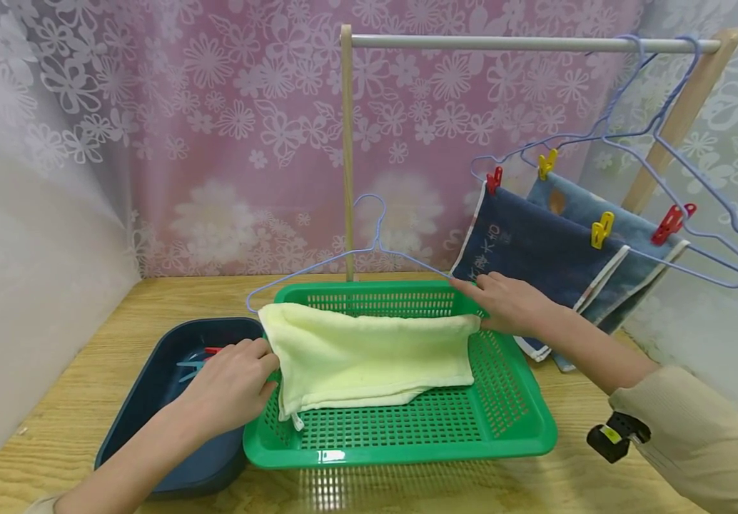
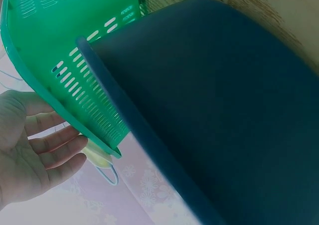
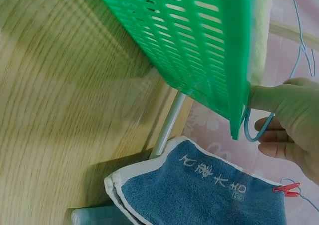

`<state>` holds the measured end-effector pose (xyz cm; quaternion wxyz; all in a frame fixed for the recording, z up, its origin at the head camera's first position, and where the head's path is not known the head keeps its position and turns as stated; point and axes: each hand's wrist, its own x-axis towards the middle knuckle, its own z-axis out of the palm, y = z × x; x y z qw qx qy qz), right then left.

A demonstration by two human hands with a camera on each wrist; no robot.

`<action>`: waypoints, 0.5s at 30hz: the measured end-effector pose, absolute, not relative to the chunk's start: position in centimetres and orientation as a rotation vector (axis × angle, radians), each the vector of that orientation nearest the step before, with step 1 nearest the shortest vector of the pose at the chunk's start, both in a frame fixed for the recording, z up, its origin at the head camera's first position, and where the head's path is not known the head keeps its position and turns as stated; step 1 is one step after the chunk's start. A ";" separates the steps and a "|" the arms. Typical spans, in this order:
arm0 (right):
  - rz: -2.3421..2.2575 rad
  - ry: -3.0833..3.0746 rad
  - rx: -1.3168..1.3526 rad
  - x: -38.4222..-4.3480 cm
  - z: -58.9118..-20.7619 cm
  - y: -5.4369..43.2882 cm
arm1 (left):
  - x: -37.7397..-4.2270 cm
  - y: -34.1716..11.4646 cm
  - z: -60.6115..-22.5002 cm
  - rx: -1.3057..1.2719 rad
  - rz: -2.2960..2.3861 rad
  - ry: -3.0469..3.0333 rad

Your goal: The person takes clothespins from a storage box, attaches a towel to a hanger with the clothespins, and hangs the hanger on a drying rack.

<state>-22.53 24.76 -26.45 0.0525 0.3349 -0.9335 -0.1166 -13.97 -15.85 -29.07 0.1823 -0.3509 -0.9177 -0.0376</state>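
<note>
A pale yellow towel [image 1: 375,357] lies folded over the lower bar of a lavender wire hanger [image 1: 378,243], above a green perforated basket [image 1: 407,453]. At the towel's left edge is my left hand [image 1: 234,382], its fingers loosely bent and seen nearly straight in the left wrist view; whether they touch the cloth is hard to tell. My right hand [image 1: 507,303] holds the hanger's right end, whose curved wire [image 3: 256,132] passes between thumb and fingers in the right wrist view. Its thumb is at the towel's right corner.
A dark blue tub [image 1: 140,407] with clothespins [image 1: 190,371] stands left of the basket. At right, a dark blue towel [image 1: 529,243] and a lighter blue towel [image 1: 632,221] hang from hangers by red and yellow clothespins, on a rack rail [image 1: 536,44].
</note>
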 end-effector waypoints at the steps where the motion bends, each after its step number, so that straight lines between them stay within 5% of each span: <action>1: -0.351 -2.820 1.050 -22.6 -26.5 24.8 | -14.0 -15.9 -29.1 -0.989 -0.107 -2.589; 15: -0.354 -2.734 1.246 -23.2 -26.7 24.7 | -14.0 -15.9 -29.2 -0.993 -0.098 -2.586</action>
